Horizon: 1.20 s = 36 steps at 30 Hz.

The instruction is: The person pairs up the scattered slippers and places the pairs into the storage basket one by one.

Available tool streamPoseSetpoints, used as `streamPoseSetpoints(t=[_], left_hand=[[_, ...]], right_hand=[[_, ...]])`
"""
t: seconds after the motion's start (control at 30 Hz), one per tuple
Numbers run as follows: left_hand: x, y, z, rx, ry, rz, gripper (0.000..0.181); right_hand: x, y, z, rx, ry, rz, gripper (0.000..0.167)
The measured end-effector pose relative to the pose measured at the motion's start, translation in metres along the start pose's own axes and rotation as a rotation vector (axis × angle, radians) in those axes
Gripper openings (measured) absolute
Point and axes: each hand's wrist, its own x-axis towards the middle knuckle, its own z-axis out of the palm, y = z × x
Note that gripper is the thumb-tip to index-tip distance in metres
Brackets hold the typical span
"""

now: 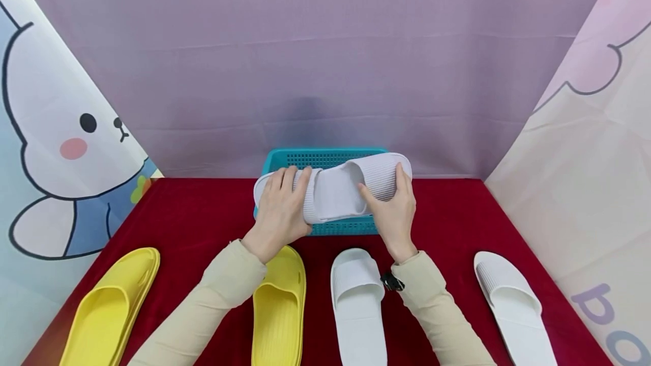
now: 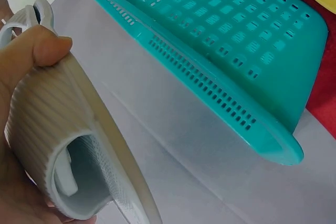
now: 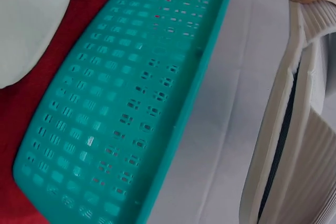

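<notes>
Both hands hold a pair of white slippers [image 1: 338,194] fitted together toe to heel, lying sideways above a teal basket [image 1: 351,228]. My left hand [image 1: 281,208] grips the ribbed strap at the left end, fingers over the top. At the right end my right hand [image 1: 395,213] pinches the other ribbed strap, its thumb at the strap's opening. In the left wrist view, the left thumb presses on the slippers [image 2: 47,103] near the sole edge. A dark gap shows between the two soles in the right wrist view, beside the perforated basket [image 3: 105,103].
A yellow slipper [image 1: 104,321] lies at the far left and another yellow slipper [image 1: 277,321] near the middle. Beside it is a white slipper [image 1: 358,321], with one more white slipper [image 1: 524,321] at the right. Red cloth [image 1: 203,208] covers the table; a lilac curtain [image 1: 325,61] hangs behind.
</notes>
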Motion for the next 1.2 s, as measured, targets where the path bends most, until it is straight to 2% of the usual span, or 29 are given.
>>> streamPoseSetpoints(t=[0.4,0.73,1.0,1.2], left_hand=[[-0.001,-0.002,0.005,-0.02,-0.001,0.035,0.114],[0.0,-0.009,0.011,-0.027,0.045,0.137,0.112],[0.001,-0.014,0.012,-0.021,0.07,0.196,0.112],[0.004,-0.014,0.013,-0.035,0.105,0.225,0.111]], right_hand=[[-0.008,-0.004,0.006,-0.054,-0.039,0.008,0.085],[-0.013,-0.008,0.006,-0.056,-0.056,-0.045,0.084],[-0.017,-0.01,0.011,-0.096,0.004,-0.118,0.079],[-0.02,-0.014,0.016,-0.083,0.032,-0.125,0.079]])
